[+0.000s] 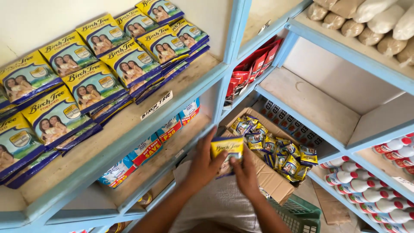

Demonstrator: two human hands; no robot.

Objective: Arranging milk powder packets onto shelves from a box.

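Grip: both hands are clasping one yellow-and-blue sachet [227, 154] at lower centre of the frame, left hand [202, 166] wrapping its left edge, right hand [246, 172] pinching its lower right corner.
Sachet position: it is hanging upright between the two hands, long axis running roughly top to bottom, printed face turned up toward the camera.
Source: an open cardboard box [271, 179] is sitting just right of the hands, holding a heap of matching sachets [276, 149].
Key relation: rows of the same sachets [82, 77] are lying overlapping on the blue shelf [142, 129] at upper left, up and to the left of the grip, with bare board showing at their near edge; the left hand is lying nearer that shelf.
Surroundings: white bottles [366, 190] are lining the lower right shelves.
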